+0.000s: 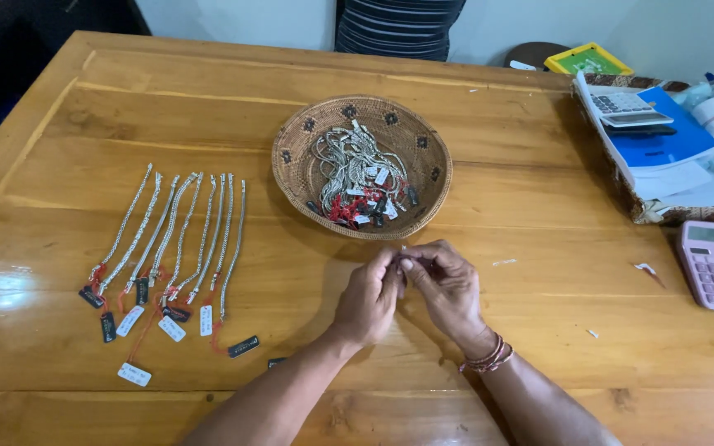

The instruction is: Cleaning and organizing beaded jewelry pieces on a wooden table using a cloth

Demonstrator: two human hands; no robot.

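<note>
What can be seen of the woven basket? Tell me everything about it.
The woven basket is round, shallow and tan, seemingly of plaited fibre, with small dark flower-like motifs around its inner wall. It sits upright on the wooden table, just beyond both hands. Inside lies a tangled heap of silver chains with red threads and small white and black tags. Neither hand touches it.

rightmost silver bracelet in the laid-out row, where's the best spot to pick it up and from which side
Probably its bare middle stretch, pinched from above across its width. The rightmost bracelet lies flat and straight on the wooden table, with open wood on its right, while its neighbour sits close on the left and its tags trail off the near end.
</note>
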